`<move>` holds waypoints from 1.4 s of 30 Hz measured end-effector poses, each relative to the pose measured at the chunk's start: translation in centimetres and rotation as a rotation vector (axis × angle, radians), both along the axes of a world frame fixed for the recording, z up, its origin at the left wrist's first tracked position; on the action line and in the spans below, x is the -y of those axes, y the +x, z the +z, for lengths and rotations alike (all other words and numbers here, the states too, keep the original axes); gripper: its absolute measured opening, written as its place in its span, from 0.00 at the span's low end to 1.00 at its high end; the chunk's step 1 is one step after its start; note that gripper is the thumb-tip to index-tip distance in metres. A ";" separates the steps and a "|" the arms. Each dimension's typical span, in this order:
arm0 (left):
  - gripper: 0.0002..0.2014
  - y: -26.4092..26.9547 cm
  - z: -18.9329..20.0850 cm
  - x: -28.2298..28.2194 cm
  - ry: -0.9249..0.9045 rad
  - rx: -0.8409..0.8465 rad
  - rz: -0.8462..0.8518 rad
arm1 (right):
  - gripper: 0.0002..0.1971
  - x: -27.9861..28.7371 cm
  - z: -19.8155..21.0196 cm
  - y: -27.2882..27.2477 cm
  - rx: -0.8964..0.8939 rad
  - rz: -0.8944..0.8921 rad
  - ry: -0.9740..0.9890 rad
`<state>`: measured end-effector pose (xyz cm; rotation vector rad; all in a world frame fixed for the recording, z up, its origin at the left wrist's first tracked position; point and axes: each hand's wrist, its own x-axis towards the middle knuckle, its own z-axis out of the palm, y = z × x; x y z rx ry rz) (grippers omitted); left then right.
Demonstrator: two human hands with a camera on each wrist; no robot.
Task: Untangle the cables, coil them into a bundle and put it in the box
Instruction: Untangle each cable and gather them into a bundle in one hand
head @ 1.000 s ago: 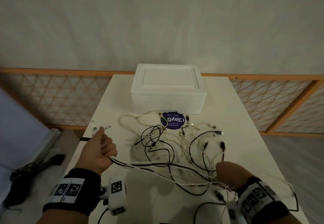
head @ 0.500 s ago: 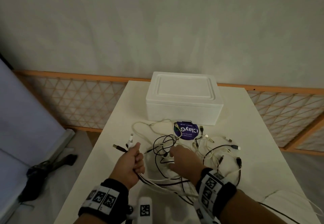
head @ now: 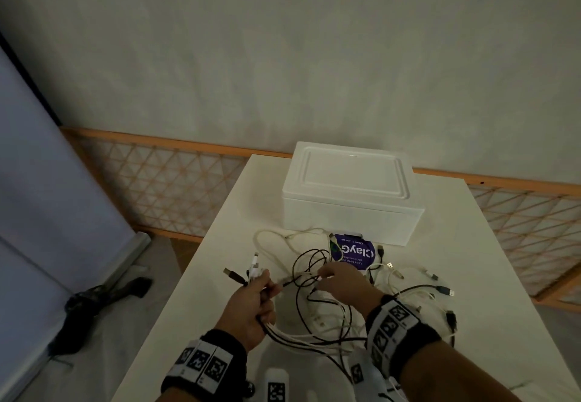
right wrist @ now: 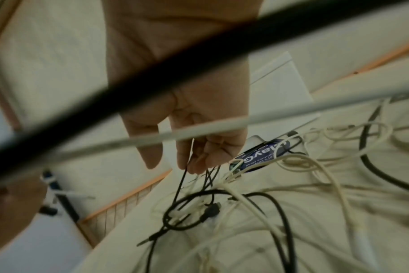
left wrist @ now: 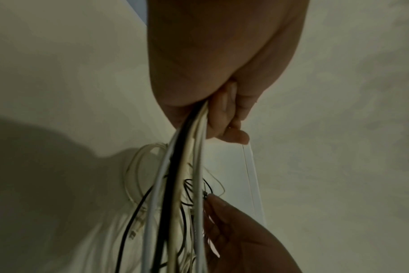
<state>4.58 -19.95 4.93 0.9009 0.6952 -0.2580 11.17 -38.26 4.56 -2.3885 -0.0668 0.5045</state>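
The left hand (head: 251,307) grips a bunch of black and white cables (head: 301,337), plug ends poking out above the fist; only the left wrist view shows the fingers (left wrist: 224,118) curled round them. The right hand (head: 344,283) pinches a thin black cable (right wrist: 180,186), seen only from its wrist. The tangle (head: 393,291) lies on the table (head: 220,260) before the closed white box (head: 349,191), overlapping a blue label (head: 353,252). Blurred near strands cross the right wrist view.
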 end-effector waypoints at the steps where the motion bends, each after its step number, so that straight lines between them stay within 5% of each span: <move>1: 0.15 0.0 0.0 0.1 0.007 0.003 -0.011 | 0.16 0.2 0.1 0.1 -0.015 -0.056 0.103; 6: 0.12 0.0 1.0 0.7 0.036 0.043 -0.052 | 0.19 0.5 1.8 -0.1 -0.008 -0.193 0.565; 12: 0.10 0.4 2.1 0.7 0.005 0.112 -0.045 | 0.16 0.4 5.2 -1.1 -0.002 -0.159 0.892; 17: 0.08 0.7 3.7 1.4 -0.162 0.235 0.031 | 0.09 0.0 7.7 -2.6 -0.004 -0.049 0.995; 23: 0.08 -0.1 5.6 2.7 0.010 0.332 -0.100 | 0.10 -0.9 8.3 -3.9 0.061 -0.048 1.006; 35: 0.23 -0.8 7.4 2.6 0.072 0.317 0.074 | 0.12 -1.8 8.8 -7.4 0.445 0.326 0.284; 42: 0.19 -0.3 7.3 0.3 -0.019 0.393 0.156 | 0.10 0.3 9.5 -7.2 0.443 0.283 0.077</move>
